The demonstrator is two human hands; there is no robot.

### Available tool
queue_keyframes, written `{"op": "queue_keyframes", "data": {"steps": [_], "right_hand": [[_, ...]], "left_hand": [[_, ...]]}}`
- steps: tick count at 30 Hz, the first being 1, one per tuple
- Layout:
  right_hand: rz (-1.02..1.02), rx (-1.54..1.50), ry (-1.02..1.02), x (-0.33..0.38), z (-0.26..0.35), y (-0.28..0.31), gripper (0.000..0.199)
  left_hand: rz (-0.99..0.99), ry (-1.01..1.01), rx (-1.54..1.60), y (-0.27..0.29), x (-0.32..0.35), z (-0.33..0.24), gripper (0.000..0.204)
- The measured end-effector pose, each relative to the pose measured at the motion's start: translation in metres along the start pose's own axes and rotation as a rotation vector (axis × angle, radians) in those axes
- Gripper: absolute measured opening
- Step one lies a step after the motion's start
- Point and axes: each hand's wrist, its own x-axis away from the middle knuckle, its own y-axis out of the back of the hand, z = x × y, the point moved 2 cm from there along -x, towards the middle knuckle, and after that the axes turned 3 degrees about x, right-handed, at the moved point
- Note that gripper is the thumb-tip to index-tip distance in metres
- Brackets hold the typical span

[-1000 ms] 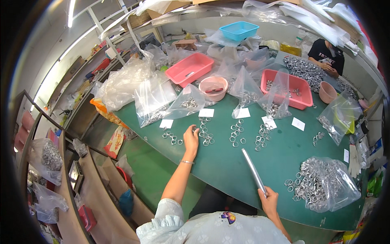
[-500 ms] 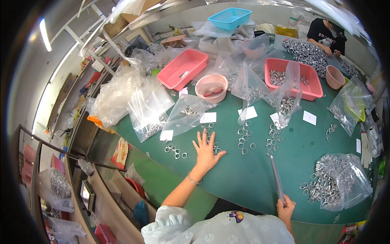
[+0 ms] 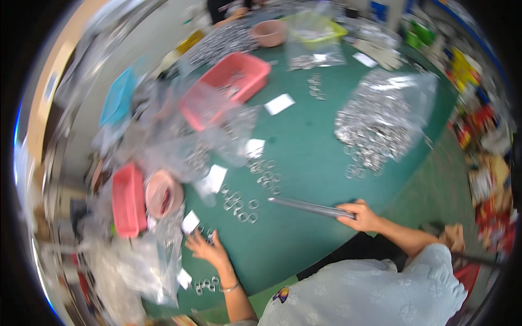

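My right hand [image 3: 361,216] is wrapped round the thick end of a tapered grey metal ring mandrel [image 3: 310,206], its thin tip pointing left over the green table [image 3: 283,244]. No ring shows clearly on the mandrel. My left hand [image 3: 209,251], fingers spread, lies flat at the table's left side, by a group of metal rings [image 3: 210,234] that it partly covers, close to a white card [image 3: 190,222]. More ring groups lie in rows between the hands: one group [image 3: 238,205] and another [image 3: 266,175] farther off. A small cluster of rings [image 3: 206,285] sits near my left wrist.
A clear bag [image 3: 410,92] spills a large ring pile at the right. Pink trays [image 3: 251,81], a round pink basket [image 3: 176,198] and plastic bags [image 3: 157,255] line the left and far side. A co-worker's hand [image 3: 238,13] is at the far edge.
The view has swung to the right, so the table appears turned and blurred. The mandrel still rests in my right hand, its tip now pointing left. My left hand stays spread by the same rings.
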Motion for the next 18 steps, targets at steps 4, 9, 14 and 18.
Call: {"op": "queue_keyframes", "data": {"steps": [4, 9, 14, 18], "right_hand": [[-0.015, -0.053, 0.03, 0.002, 0.003, 0.003, 0.02], [-0.117, -0.078, 0.04, 0.008, 0.003, 0.005, 0.022], [-0.42, -0.295, -0.121, 0.011, -0.012, 0.004, 0.024], [-0.674, -0.682, -0.243, 0.016, 0.004, 0.031, 0.023]], "left_hand": [[-0.08, 0.022, -0.019, -0.01, 0.001, 0.009, 0.071], [-0.463, -0.257, 0.38, 0.02, 0.014, -0.039, 0.051], [0.204, -0.337, 0.929, 0.027, 0.069, -0.194, 0.039], [0.516, -0.828, 0.916, -0.008, 0.112, -0.304, 0.042]]}}
